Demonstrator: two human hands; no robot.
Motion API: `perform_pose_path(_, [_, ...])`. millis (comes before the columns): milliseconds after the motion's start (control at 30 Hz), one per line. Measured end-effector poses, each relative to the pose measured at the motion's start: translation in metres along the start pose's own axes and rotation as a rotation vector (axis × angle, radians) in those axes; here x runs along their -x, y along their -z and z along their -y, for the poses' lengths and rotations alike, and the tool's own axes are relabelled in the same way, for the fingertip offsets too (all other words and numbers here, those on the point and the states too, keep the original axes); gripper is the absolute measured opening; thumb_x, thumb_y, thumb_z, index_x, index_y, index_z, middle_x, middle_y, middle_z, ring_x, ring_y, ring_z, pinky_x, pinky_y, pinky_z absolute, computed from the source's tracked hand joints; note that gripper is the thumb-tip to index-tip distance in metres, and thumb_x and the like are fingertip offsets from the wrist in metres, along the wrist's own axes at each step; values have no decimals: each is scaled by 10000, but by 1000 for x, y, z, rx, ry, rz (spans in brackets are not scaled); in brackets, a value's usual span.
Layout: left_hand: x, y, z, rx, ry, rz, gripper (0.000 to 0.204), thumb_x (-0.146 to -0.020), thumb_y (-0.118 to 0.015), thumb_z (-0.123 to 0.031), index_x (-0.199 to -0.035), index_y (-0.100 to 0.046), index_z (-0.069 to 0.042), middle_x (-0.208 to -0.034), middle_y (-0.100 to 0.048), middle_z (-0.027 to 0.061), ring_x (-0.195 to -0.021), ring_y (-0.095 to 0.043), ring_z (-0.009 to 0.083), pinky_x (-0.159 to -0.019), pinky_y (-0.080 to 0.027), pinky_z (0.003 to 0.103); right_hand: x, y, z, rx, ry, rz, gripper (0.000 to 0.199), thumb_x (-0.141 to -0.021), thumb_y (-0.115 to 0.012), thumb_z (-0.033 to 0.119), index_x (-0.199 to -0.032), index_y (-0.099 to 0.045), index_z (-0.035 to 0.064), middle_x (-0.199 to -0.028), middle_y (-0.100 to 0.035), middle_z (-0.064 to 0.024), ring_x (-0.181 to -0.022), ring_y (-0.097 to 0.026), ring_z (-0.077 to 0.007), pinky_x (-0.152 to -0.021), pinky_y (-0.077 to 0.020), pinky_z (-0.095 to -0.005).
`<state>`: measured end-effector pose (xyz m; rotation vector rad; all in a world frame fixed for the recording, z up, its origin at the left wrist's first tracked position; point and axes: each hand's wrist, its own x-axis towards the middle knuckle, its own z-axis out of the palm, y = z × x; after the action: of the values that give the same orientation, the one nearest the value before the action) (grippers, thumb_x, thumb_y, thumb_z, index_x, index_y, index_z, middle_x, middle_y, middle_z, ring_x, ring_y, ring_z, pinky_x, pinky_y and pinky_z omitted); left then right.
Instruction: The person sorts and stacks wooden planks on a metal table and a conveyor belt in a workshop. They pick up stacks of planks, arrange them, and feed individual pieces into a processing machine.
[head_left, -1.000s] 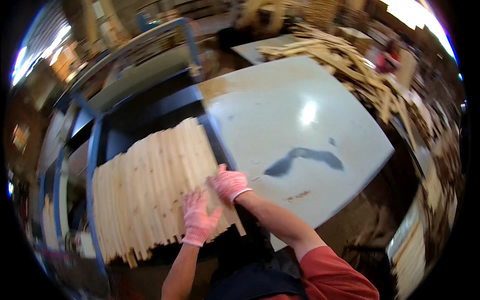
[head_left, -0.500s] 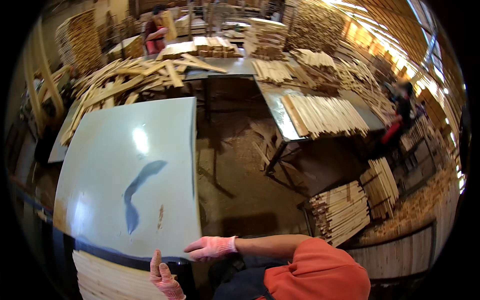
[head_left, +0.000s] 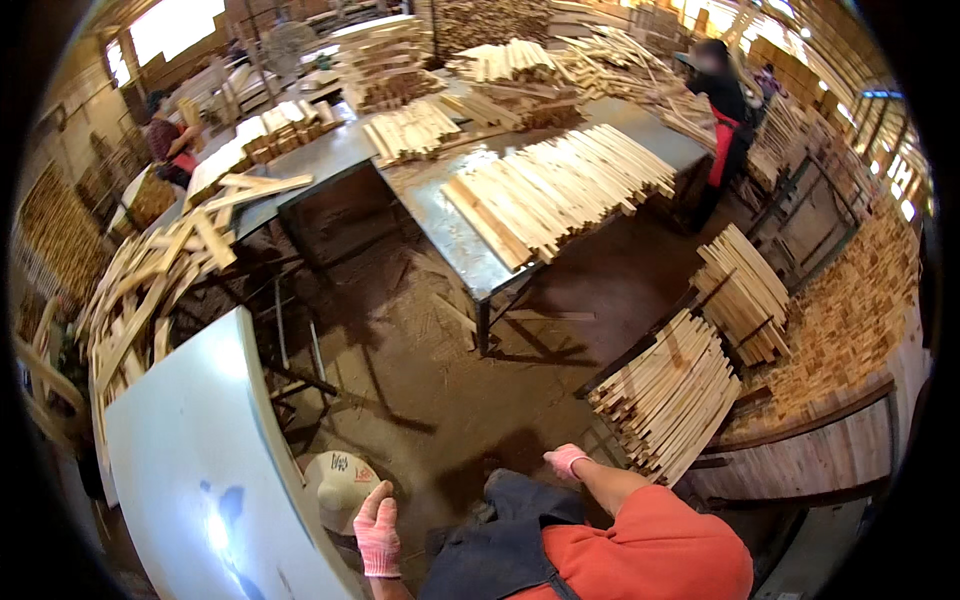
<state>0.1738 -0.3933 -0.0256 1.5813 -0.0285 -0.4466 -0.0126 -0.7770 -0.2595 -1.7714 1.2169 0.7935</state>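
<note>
My left hand [head_left: 377,538], in a pink-and-white work glove, is raised beside the right edge of a table with a pale, shiny top [head_left: 185,420]. Its fingers stretch upward and hold nothing visible. Just beyond that hand is a pale, round, hat-like object [head_left: 338,488] with writing on it, low beside the table. My right hand [head_left: 567,460], gloved the same way, is held out over the floor in front of my body. Its fingers point left, loosely apart as far as I can see, with nothing visible in them. Nearest to it are stacked wooden strips [head_left: 668,395].
A metal-topped table [head_left: 455,255] ahead bears a row of wooden strips [head_left: 560,190]. Loose boards [head_left: 150,270] are heaped at the left. Another strip stack [head_left: 745,290] stands at the right. One person [head_left: 720,110] is at the far right, another [head_left: 170,140] at the far left.
My view has turned to the right. My right hand has left the pale tabletop's corner and is over the floor. My left hand remains raised beside that table.
</note>
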Motion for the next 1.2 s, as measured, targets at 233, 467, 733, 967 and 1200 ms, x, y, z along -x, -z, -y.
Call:
perform_pose_path(233, [-134,-119,-19,-209,185,391,457,-1020,-681,-131,-1434,-613,50,-1372,-692,168,-1276,-642,235,-1105,-486,345,-50,87,-11,-529,-147,-84,363,-1018,-656,368,-1059,-717,12,-841,-695,-97,-703,-655,-241,-625,-533,-396])
perform_pose_path(467, [-280,-178,-21,-307,292,606,521,-1028,-682,-158,-1485,-555,58,-1447,-641,208,-1357,-598,260,-1155,-453,355,-93,98,41,-617,-152,-86,505,-1018,-651,415,-1352,-679,37,-1029,-740,-110,-829,-689,-223,-735,-552,-387])
perform_pose_path(733, [-455,-238,0,-415,258,715,519,-1015,-708,-287,-1424,-632,23,-1397,-692,184,-1340,-621,254,-1145,-451,353,-170,159,81,-408,-89,-255,521,-1007,-644,425,-1331,-684,19,-1154,-754,-138,-947,-727,-256,-794,-577,-415])
perform_pose_path(967, [-568,-345,21,-373,377,741,577,-1005,-706,-254,-1476,-568,48,-1344,-706,214,-1234,-680,280,-1066,-511,361,-197,301,175,-617,-10,-418,782,-974,-678,449,-1567,-464,-14,-1569,-525,-255,-1486,-480,-360,-1223,-363,-390])
perform_pose_path(1200, [-631,-479,29,-487,462,455,732,-964,-755,-292,-1548,-473,45,-1321,-680,211,-1059,-673,279,-943,-541,392,-278,463,207,-773,62,-665,881,-974,-748,350,-1652,-298,12,-1587,-496,-273,-1486,-480,-357,-1216,-373,-387])
